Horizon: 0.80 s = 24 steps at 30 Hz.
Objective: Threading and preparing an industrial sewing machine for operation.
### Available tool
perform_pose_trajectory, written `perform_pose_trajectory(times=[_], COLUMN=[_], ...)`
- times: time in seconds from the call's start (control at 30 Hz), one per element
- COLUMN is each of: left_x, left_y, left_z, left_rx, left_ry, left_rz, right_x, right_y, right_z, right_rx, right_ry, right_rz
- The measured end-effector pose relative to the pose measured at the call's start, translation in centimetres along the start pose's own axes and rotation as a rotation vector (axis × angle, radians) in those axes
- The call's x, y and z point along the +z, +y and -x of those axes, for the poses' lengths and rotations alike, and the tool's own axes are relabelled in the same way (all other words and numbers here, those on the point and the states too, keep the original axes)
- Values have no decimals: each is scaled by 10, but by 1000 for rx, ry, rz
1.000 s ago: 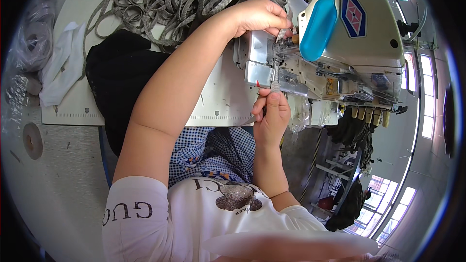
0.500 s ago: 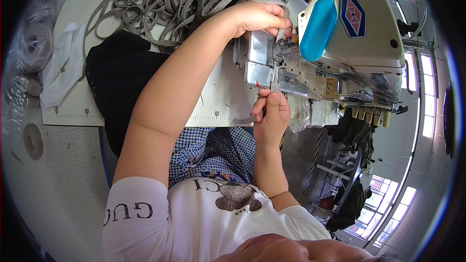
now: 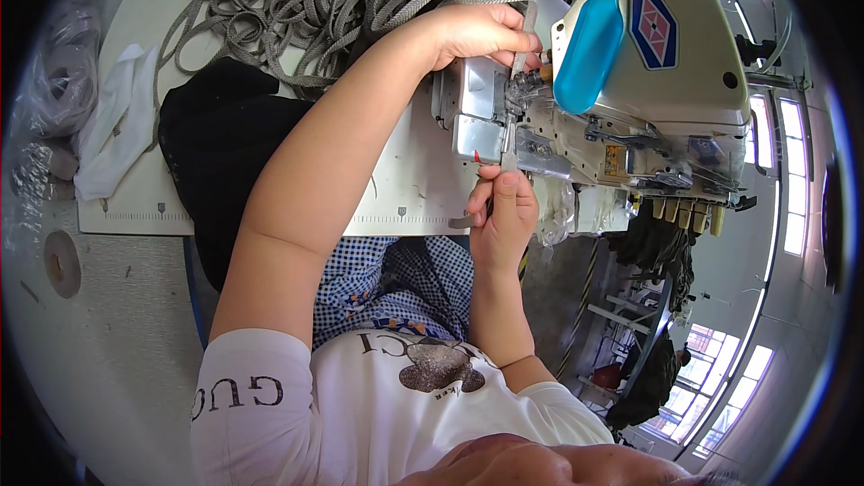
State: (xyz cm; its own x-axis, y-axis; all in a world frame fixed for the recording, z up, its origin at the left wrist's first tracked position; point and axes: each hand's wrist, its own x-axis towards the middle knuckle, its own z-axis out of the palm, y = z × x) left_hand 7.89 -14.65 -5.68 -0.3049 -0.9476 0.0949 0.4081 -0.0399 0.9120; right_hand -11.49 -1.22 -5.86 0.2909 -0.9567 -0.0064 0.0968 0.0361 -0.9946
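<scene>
Strap (image 3: 529, 13) near the top centre loops flatter than half a second ago. Its pile (image 3: 324, 0) fills the upper left of centre. Rightward, the left hand (image 3: 486, 33) closes its fingertips around it; at centre, the right hand (image 3: 506, 216) pinches it narrowly, beside the sewing machine (image 3: 693, 94).

White short-sleeved shirt (image 3: 360, 414), black sleeve lettering (image 3: 236, 392), speckled chest print (image 3: 439, 366); blue-checked lower garment (image 3: 355, 286).
</scene>
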Motion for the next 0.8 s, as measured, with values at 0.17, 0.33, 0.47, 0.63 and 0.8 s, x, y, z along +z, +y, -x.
perform_pose_trajectory(times=[0.17, 0.33, 0.47, 0.63, 0.8], left_x=[-2, -1, 3, 2, 6], left_y=[-1, -2, 1, 2, 6], left_z=[-2, -2, 3, 3, 9], left_rx=[-4, 2, -8, -14, -8], left_ry=[-14, -13, 37, 48, 93], left_rz=[-2, 14, 14, 2, -54], right_x=[0, 0, -1, 0, -1], right_y=[1, -1, -1, 0, 0], right_z=[0, 1, 1, 1, 0], right_rx=[-5, 3, 6, -3, -1], right_ry=[1, -2, -6, -6, -9], right_rz=[3, 1, 4, -2, -13])
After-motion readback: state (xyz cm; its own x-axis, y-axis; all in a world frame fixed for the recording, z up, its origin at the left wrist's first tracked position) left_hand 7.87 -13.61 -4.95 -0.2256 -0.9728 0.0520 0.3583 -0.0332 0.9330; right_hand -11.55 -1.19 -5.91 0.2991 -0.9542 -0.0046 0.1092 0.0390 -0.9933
